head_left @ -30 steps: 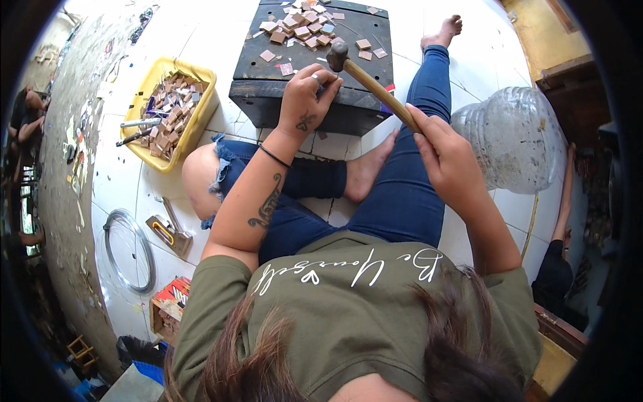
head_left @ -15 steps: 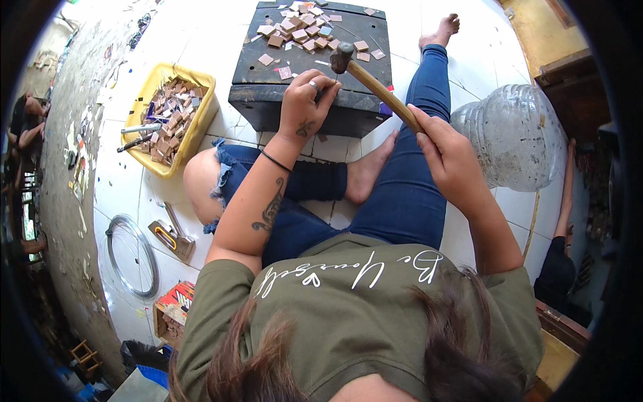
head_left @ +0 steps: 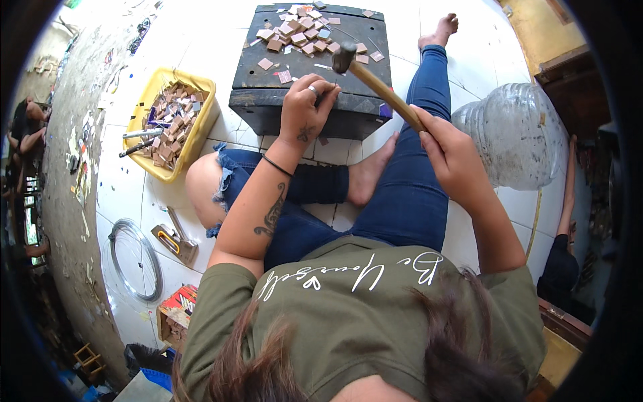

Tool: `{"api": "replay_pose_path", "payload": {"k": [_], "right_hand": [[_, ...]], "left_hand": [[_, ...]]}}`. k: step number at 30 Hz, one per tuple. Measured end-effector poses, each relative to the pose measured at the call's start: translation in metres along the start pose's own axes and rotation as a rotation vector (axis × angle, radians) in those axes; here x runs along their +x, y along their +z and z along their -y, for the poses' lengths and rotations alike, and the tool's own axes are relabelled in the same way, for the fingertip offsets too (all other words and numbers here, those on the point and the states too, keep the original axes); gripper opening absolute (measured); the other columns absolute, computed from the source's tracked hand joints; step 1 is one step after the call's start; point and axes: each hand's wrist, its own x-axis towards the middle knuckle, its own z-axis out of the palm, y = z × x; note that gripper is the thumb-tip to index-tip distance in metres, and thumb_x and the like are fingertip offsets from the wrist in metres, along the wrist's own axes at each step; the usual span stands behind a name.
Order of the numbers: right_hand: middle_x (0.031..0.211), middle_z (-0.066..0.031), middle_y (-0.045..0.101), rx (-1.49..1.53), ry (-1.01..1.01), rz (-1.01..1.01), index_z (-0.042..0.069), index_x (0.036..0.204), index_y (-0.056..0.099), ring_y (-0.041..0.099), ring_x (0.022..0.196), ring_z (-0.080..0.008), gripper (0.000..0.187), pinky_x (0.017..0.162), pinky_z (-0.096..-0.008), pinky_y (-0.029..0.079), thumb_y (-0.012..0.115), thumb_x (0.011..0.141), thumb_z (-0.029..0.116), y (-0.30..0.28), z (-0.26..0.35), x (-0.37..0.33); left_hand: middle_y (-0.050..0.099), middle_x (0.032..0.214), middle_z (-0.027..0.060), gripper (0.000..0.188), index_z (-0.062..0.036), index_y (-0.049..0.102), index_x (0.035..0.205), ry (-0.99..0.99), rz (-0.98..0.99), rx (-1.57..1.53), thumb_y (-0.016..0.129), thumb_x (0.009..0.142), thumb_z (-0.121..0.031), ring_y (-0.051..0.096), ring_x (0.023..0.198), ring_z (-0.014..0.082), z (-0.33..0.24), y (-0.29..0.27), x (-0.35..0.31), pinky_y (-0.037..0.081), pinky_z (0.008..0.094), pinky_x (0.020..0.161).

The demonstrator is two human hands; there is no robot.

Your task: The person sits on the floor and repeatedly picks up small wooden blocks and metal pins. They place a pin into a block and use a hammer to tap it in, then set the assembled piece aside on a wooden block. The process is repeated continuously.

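My right hand [head_left: 450, 147] is closed round the wooden handle of a hammer [head_left: 383, 91]. Its dark metal head hangs above the front part of a black box-like block [head_left: 268, 80], just beyond my left fingertips. At the block's front edge, my left hand [head_left: 308, 110] is closed in a pinch, thumb against fingers. A thin dark nail-like pin [head_left: 336, 83] sticks up at those fingertips; its lower end is hidden. Small square brown pieces [head_left: 299, 37] lie heaped on top of the block, with several loose ones spread about the pile.
A yellow tub [head_left: 211, 110] of similar pieces and pens stands left of the block. Nearer me lie a staple gun [head_left: 175, 245], a coil of wire [head_left: 156, 271] and an open carton [head_left: 175, 315]. A large clear plastic bottle [head_left: 516, 137] stands right of my outstretched leg.
The hammer head has shifted and turned slightly above the block. My left hand keeps its pinch at the block's edge, in nearly the same place.
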Motion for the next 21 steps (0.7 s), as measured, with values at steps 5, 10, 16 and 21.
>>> {"api": "replay_pose_path", "payload": {"k": [5, 10, 16, 21], "right_hand": [[0.105, -0.0230, 0.063, -0.010, -0.140, -0.134, 0.001, 0.133, 0.055, 0.064, 0.089, -0.0379, 0.036, 0.080, -0.0368, 0.051, 0.052, 0.098, 0.007, 0.010, -0.006, -0.005], [0.091, -0.0157, 0.063, 0.144, -0.030, -0.116, 0.005, 0.138, 0.054, 0.058, 0.074, -0.0232, 0.040, 0.071, -0.0322, 0.048, 0.053, 0.098, 0.006, 0.011, -0.028, 0.006], [0.106, -0.0169, 0.061, -0.354, -0.060, -0.340, 0.009, 0.133, 0.058, 0.064, 0.081, -0.0337, 0.039, 0.072, -0.0401, 0.052, 0.055, 0.094, 0.011, 0.026, -0.077, 0.108], [0.113, -0.0154, 0.061, -0.443, 0.041, -0.227, 0.009, 0.126, 0.059, 0.067, 0.094, -0.0353, 0.033, 0.081, -0.0451, 0.055, 0.057, 0.093, 0.016, 0.049, -0.114, 0.163]], "left_hand": [[0.063, 0.080, 0.0111, 0.010, -0.0018, 0.067, 0.080, -0.023, 0.011, -0.008, 0.074, 0.082, -0.008, 0.062, 0.076, 0.0310, 0.000, 0.000, -0.003, 0.050, 0.0378, 0.069], [0.063, 0.080, 0.0112, 0.009, -0.0020, 0.066, 0.081, 0.009, -0.001, -0.002, 0.073, 0.083, -0.008, 0.062, 0.074, 0.0299, -0.002, 0.000, -0.003, 0.050, 0.0370, 0.068], [0.064, 0.081, 0.0109, 0.006, -0.0015, 0.067, 0.087, -0.057, -0.030, -0.021, 0.069, 0.087, -0.007, 0.063, 0.073, 0.0254, -0.007, -0.018, 0.005, 0.050, 0.0331, 0.068], [0.068, 0.084, 0.0118, 0.009, -0.0019, 0.072, 0.093, -0.217, -0.120, 0.242, 0.068, 0.088, -0.009, 0.065, 0.074, 0.0206, 0.032, -0.109, -0.010, 0.050, 0.0304, 0.070]]}}
